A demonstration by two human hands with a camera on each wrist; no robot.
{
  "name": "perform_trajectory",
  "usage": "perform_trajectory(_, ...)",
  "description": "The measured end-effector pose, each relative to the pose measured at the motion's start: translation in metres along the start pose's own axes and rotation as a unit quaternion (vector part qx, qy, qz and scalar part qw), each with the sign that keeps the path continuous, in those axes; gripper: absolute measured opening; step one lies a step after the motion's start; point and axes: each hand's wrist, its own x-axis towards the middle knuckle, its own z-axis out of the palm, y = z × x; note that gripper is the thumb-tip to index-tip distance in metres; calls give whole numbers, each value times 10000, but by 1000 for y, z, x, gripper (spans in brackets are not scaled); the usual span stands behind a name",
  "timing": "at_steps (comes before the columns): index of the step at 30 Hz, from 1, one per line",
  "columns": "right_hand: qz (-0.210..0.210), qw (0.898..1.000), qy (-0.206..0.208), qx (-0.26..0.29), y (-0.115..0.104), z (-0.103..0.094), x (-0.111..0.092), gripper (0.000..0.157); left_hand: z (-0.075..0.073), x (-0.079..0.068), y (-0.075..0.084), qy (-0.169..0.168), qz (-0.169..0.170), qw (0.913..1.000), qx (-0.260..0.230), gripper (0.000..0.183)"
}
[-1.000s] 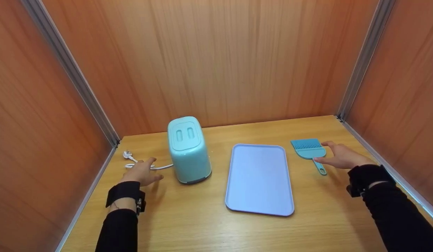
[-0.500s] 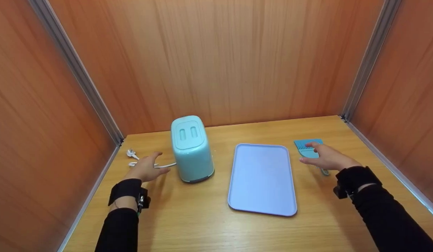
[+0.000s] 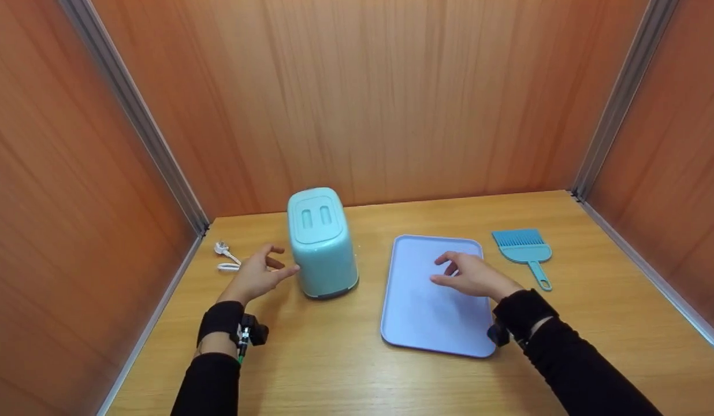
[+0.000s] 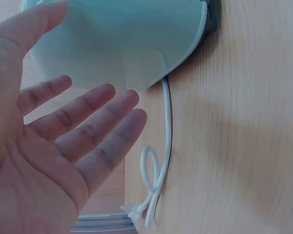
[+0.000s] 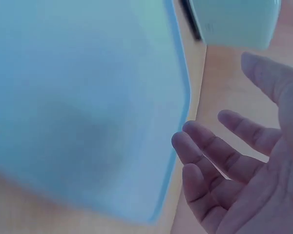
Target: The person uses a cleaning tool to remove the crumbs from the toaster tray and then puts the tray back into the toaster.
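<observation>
A light blue toaster point(image 3: 322, 248) with two slots marked on its lid-like top stands upright on the table, left of centre. Close by its left side is my left hand point(image 3: 257, 276), fingers spread, the thumb tip right at the toaster's wall. In the left wrist view the toaster point(image 4: 112, 44) fills the top, beyond the outstretched fingers point(image 4: 112, 151). My right hand point(image 3: 469, 276) hovers over the lilac tray point(image 3: 415, 323), its fingers loosely bent with nothing between them. The right wrist view shows that hand point(image 5: 244, 165) beside the tray's edge, with the toaster point(image 5: 237, 22) beyond.
A blue dustpan-shaped brush point(image 3: 524, 248) with a handle lies right of the tray. The toaster's white cord and plug point(image 3: 223, 249) rest at the left on the wooden table point(image 3: 334, 370). Wood-grain panels point(image 3: 380, 104) enclose the back and both sides.
My right hand has moved left from above the brush to over the tray. My left hand has moved right, up to the toaster's side. The toaster, tray and brush stay in place.
</observation>
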Motion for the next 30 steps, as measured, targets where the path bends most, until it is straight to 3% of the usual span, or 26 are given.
perform_trajectory(7, 381, 9955, -217, 844, -35, 45, 10, 37, 19, -4, 8, 398, -100, 9970, -660, 84)
perform_trajectory(12, 519, 9796, -432, 1893, -54, 73, 14, 28, 35, -11, 17, 470, -396, 9901, -1260, 93)
perform_trajectory(16, 548, 9666, -617, 2428, -67, 92, 16, 29, 47, -15, 24, 348, -637, 9788, -1913, 101)
perform_trajectory(21, 653, 9383, -800, 3300, -83, 112, 19, 31, 54, -17, 31, 341, -802, 9681, -2351, 108)
perform_trajectory(25, 782, 9119, -859, 3936, -94, 128, 21, 34, 59, -19, 34, 439, -882, 9656, -2408, 106)
perform_trajectory(30, 1042, 8885, -855, 4387, -102, 142, 26, 36, 67, -22, 37, 519, -894, 9658, -2376, 103)
